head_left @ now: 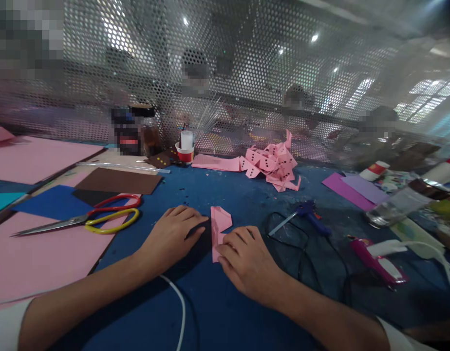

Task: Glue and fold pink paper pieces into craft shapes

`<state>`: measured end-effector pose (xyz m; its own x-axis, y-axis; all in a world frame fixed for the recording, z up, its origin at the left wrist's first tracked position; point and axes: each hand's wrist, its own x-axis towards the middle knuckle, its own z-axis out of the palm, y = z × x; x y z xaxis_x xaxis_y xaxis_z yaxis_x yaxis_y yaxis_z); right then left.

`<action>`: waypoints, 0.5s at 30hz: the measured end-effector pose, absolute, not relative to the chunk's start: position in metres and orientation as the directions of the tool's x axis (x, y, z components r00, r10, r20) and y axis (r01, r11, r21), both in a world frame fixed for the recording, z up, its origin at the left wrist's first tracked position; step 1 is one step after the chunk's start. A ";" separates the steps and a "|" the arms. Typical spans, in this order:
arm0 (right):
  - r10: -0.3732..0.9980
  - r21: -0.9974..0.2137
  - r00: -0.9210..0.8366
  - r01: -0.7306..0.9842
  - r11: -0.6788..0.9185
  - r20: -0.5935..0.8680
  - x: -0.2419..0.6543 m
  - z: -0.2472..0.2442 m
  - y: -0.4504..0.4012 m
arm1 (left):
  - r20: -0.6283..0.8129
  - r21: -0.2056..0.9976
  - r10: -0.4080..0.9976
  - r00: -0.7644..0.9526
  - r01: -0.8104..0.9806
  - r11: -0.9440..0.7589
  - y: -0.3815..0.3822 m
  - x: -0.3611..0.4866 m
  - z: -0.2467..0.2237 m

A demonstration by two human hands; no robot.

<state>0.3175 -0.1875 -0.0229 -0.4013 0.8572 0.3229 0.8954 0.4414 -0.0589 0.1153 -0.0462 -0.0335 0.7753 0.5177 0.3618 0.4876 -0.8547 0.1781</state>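
A small folded piece of pink paper (220,219) lies on the blue table between my hands, with creases and an angled flap on its right side. My right hand (249,261) bends over its lower part, fingertips and thumb gathered at the paper and holding it against the table. Just left of the paper, my left hand (176,236) rests palm down, fingers stretched out and thumb apart, holding nothing. Its fingertips come close to the paper's left edge. The part of the paper under my right hand is hidden.
Large scissors (88,217) lie left on pink sheets (46,258). Folded pink paper pieces with black dots (271,163) are heaped at the back. A blue glue gun (312,217) with its cord and a magenta tool (380,263) lie right. A perforated metal screen (239,63) stands behind.
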 end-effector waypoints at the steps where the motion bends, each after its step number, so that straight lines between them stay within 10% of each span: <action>1: 0.858 -0.057 -0.401 0.896 0.440 0.321 0.318 -0.023 -0.188 | 0.363 0.157 0.510 0.780 0.488 -0.859 -0.045 0.119 -0.033; 15: 0.862 -0.062 -0.405 0.895 0.442 0.305 0.318 -0.025 -0.188 | 0.391 0.054 0.437 0.810 0.454 -0.889 -0.034 0.142 -0.034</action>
<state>0.3177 -0.1879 -0.0245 -0.4049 0.8619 0.3053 0.8946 0.4424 -0.0623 0.1420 -0.0339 -0.0344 0.8098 0.4373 0.3911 0.4543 -0.8892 0.0536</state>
